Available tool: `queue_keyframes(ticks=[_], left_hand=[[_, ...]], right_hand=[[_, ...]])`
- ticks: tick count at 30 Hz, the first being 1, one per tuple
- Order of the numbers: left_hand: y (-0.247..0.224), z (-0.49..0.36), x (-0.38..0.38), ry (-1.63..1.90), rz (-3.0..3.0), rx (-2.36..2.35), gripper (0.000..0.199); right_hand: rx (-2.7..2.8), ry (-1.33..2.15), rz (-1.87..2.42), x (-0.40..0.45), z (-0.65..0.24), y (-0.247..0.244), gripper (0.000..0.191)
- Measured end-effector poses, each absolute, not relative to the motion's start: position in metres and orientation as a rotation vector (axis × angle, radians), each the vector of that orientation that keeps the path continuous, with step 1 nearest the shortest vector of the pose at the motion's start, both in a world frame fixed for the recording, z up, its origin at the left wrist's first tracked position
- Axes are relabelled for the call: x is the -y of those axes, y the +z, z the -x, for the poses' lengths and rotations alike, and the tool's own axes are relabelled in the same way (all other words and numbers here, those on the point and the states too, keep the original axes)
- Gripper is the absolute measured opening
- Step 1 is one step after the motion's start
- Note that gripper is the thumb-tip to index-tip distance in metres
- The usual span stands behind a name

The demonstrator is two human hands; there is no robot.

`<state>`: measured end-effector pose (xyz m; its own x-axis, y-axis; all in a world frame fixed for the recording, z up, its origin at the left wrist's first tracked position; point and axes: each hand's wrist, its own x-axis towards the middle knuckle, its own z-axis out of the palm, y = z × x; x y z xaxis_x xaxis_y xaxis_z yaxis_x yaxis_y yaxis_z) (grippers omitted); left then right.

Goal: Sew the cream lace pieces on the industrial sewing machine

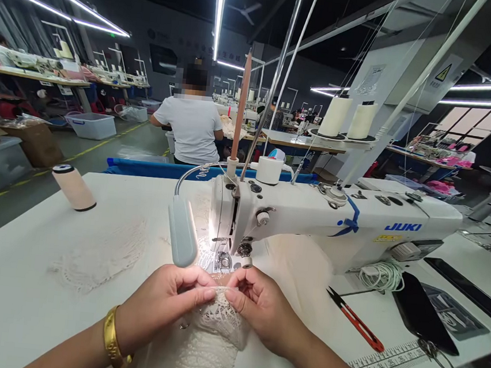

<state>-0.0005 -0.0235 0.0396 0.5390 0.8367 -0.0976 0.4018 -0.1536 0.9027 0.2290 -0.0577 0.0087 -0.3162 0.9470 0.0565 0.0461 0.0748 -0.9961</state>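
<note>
Both my hands are closed in a pinch on the upper edge of the cream lace fabric, thumbs on top; left hand and right hand nearly meet. Fabric lies at the middle of the worktop's near edge, its top just in front of the presser foot. Gold bracelet on left wrist. Right of my right hand: red-handled thread snips, open blades pointing toward the sewing machine; a printed ruler scale runs along the near right edge. Beyond the snips, toward the right edge: black phone, a second dark flat object, a coil of pale green cord against the machine base. Grey lamp head hangs left of the needle area, lit. Flat lace piece on the left part; thread cone upright but tilted in view, near the far left corner. Beyond the far edge: blue cloth, then a person in a white shirt, back turned.
</note>
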Motion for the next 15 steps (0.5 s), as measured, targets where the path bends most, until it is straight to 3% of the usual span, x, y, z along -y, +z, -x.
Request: queue_keyframes(ticks=[5, 10, 15], left_hand=[[0.048, 0.0, 0.029, 0.526, -1.783, -1.047, 0.045], [0.088, 0.016, 0.042, 0.316, -1.783, -0.954, 0.044], [0.093, 0.016, 0.019, 0.23, -2.179, -1.075, 0.036]], right_hand=[[1.565, 1.329, 1.073, 0.061, -0.232, 0.01, 0.02], [1.641, 1.233, 0.949, 0.091, -0.22, 0.027, 0.008], [1.844, 0.887, 0.805, 0.1, -0.198, 0.019, 0.012]])
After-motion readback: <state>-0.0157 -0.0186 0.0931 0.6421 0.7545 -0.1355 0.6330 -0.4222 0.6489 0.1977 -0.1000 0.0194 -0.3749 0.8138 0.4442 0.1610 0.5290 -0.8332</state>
